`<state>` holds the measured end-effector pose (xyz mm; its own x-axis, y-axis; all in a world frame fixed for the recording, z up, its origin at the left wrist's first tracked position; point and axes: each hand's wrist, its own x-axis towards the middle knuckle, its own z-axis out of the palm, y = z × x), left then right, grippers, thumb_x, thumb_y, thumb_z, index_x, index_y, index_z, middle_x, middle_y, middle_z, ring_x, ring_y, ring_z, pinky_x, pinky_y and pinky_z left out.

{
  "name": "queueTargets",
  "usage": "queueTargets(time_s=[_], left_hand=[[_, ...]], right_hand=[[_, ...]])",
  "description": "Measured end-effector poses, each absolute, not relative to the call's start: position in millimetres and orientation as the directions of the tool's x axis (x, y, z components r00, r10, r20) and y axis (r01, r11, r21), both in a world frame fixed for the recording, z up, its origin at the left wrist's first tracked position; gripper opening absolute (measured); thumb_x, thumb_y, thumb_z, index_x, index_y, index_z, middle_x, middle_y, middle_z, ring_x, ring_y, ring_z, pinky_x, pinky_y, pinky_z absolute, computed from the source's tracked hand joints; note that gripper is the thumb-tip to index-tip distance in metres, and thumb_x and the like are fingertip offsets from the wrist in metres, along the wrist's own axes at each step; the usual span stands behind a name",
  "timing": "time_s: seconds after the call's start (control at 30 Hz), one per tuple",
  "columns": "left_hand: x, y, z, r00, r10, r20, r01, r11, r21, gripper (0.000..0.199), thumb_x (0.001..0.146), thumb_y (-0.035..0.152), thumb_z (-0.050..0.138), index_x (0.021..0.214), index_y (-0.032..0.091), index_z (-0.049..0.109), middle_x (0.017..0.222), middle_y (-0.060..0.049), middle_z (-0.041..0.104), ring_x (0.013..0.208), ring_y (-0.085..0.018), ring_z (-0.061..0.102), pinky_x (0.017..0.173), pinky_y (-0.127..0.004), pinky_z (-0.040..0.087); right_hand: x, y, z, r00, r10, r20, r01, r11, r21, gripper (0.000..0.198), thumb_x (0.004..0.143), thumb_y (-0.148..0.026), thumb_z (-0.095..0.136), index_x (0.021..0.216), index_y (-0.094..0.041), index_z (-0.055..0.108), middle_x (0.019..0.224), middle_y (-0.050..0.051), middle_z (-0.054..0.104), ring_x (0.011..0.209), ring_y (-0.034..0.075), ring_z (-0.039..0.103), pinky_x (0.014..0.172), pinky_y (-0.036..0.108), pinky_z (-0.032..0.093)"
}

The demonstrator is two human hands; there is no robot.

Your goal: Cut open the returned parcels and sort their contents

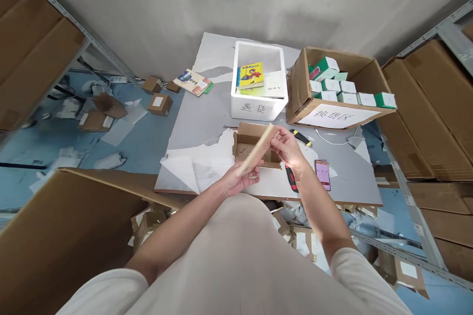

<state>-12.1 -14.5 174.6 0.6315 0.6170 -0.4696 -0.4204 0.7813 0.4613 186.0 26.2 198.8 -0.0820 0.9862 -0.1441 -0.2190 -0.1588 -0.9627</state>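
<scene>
My left hand and my right hand grip opposite ends of a thin tan flat item, turned nearly edge-on. Its kind, a book or a folded card, cannot be told. It slants above a small open cardboard box with torn edges, which lies on the table. Close to my right hand is a yellow-and-black utility knife. A red-and-black utility knife lies under my right wrist. Both hands have their fingers closed on the flat item.
Behind the small box stand a white foam box with books and a cardboard carton of green-and-white boxes. More books lie left. A phone rests at right. A large open carton stands at lower left.
</scene>
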Motion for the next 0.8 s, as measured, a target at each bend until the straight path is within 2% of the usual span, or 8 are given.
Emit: queueTargets(time_s=[0.1,0.2,0.27,0.37,0.57,0.67,0.73,0.8], left_hand=[[-20,-5,176,0.498,0.739,-0.454,-0.535,0.674,0.51,0.035,0.08,0.046,0.066,0.102,0.018,0.069,0.104,-0.01,0.071,0.096,-0.022,0.066,0.081,-0.037,0.054],[-27,2,169,0.324,0.835,-0.445,-0.484,0.55,0.681,0.049,0.075,0.058,0.068,0.099,0.016,0.069,0.096,-0.01,0.073,0.087,-0.022,0.068,0.077,-0.037,0.055],[-27,3,163,0.208,0.882,-0.422,-0.35,0.47,0.81,0.048,0.066,0.051,0.079,0.096,0.015,0.07,0.087,-0.008,0.074,0.078,-0.019,0.069,0.076,-0.035,0.055],[-20,0,158,0.147,0.91,-0.387,-0.226,0.412,0.883,0.049,0.06,0.049,0.084,0.092,0.014,0.071,0.082,-0.007,0.075,0.073,-0.019,0.07,0.078,-0.037,0.055],[-12,-4,158,0.136,0.918,-0.373,-0.2,0.395,0.897,0.051,0.063,0.052,0.081,0.095,0.014,0.072,0.085,-0.008,0.075,0.076,-0.019,0.07,0.079,-0.038,0.055],[-12,-2,157,0.133,0.904,-0.405,-0.24,0.426,0.872,0.048,0.063,0.05,0.081,0.095,0.015,0.072,0.085,-0.007,0.075,0.074,-0.016,0.068,0.077,-0.034,0.054],[-10,-1,157,0.195,0.875,-0.443,-0.307,0.484,0.82,0.043,0.065,0.047,0.082,0.094,0.016,0.072,0.084,-0.005,0.074,0.072,-0.014,0.066,0.076,-0.031,0.053],[-6,0,158,0.325,0.812,-0.485,-0.359,0.581,0.731,0.039,0.065,0.043,0.083,0.092,0.017,0.072,0.082,-0.004,0.072,0.071,-0.012,0.065,0.075,-0.028,0.052]], right_hand=[[197,33,201,-0.011,0.982,-0.191,-0.161,-0.19,-0.969,0.047,0.061,-0.056,0.081,0.091,-0.024,0.062,0.085,0.001,0.072,0.075,0.018,0.068,0.061,0.031,0.057],[210,37,207,-0.019,0.975,-0.224,-0.108,-0.224,-0.968,0.045,0.063,-0.054,0.08,0.092,-0.023,0.064,0.087,0.001,0.073,0.077,0.018,0.069,0.06,0.029,0.057],[215,38,209,-0.013,0.973,-0.232,-0.083,-0.233,-0.969,0.045,0.066,-0.055,0.078,0.094,-0.024,0.066,0.085,0.001,0.073,0.074,0.017,0.069,0.058,0.027,0.056],[219,40,210,0.026,0.97,-0.241,-0.075,-0.238,-0.968,0.047,0.069,-0.059,0.074,0.101,-0.024,0.067,0.078,0.001,0.072,0.066,0.015,0.068,0.054,0.026,0.055],[222,44,203,0.028,0.965,-0.259,-0.084,-0.256,-0.963,0.046,0.068,-0.058,0.075,0.097,-0.023,0.069,0.075,0.001,0.071,0.064,0.015,0.066,0.053,0.025,0.055],[225,44,201,-0.005,0.968,-0.251,-0.15,-0.249,-0.957,0.044,0.069,-0.056,0.073,0.095,-0.022,0.07,0.077,0.001,0.071,0.064,0.015,0.065,0.051,0.025,0.054],[224,44,201,-0.051,0.97,-0.237,-0.227,-0.243,-0.943,0.042,0.072,-0.057,0.069,0.095,-0.021,0.07,0.08,0.002,0.071,0.066,0.016,0.066,0.052,0.026,0.055],[222,45,201,-0.091,0.972,-0.215,-0.272,-0.232,-0.934,0.041,0.073,-0.053,0.068,0.1,-0.023,0.069,0.092,0.003,0.072,0.078,0.018,0.069,0.06,0.027,0.057]])
